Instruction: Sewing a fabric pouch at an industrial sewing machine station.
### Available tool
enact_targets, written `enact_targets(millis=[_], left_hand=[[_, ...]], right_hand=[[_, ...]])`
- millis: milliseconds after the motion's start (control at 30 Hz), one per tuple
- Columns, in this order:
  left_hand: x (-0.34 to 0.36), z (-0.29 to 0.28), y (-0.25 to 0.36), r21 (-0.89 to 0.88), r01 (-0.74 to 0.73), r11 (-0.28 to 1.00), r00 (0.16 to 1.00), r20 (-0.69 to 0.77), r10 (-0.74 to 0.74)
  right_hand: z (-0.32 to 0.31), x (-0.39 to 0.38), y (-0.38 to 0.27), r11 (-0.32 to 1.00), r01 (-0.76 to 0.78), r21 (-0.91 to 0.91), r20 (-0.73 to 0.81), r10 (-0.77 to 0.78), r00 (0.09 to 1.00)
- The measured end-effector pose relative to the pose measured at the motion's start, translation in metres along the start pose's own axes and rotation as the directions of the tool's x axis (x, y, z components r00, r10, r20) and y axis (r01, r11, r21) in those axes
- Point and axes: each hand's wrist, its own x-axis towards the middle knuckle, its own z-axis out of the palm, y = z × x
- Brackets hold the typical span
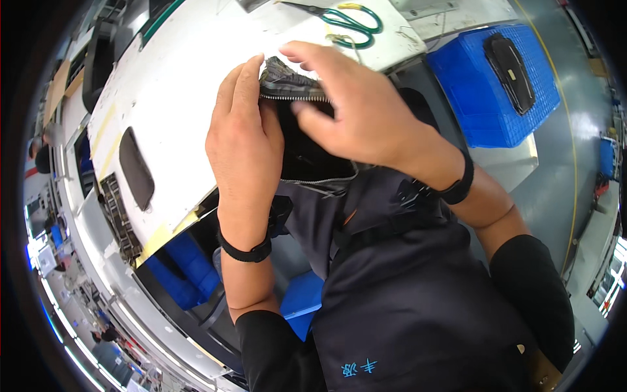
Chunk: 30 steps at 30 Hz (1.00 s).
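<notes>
I have the left hand (245,140) holding the dark bag (310,145); whether the right hand (366,108), by its zipper (294,98), grips, I can't tell.

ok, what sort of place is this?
Looks like a sewing or bag-making workshop, judging by the green-handled scissors on the white table, the dark zippered piece being handled, and the pouch on a blue crate.

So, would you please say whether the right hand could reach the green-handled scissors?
Probably yes: the scissors lie on the white table just beyond the right hand, apparently with no object between.
</notes>
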Motion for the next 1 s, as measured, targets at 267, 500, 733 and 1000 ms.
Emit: enact_targets(millis=[267, 500, 733, 1000], left_hand=[[0.001, 0.003, 0.009, -0.115, 0.059, 0.992, 0.996, 0.067, -0.051], [-0.007, -0.002, 0.014, -0.227, 0.097, 0.969, 0.993, 0.093, -0.078], [-0.014, -0.005, 0.004, -0.137, -0.069, 0.988, 0.997, 0.034, 0.074], [-0.005, 0.015, -0.005, -0.222, -0.069, 0.973, 0.997, 0.018, 0.074]], right_hand=[[0.008, 0.006, 0.014, 0.985, -0.151, -0.085, 0.0, 0.152, 0.988], [0.002, 0.005, 0.018, 0.986, 0.106, -0.127, -0.055, -0.113, 0.992], [0.005, 0.003, 0.025, 0.987, 0.154, -0.038, -0.082, -0.156, 0.984], [0.015, -0.014, 0.019, 0.999, 0.041, -0.01, -0.1, -0.042, 0.994]])
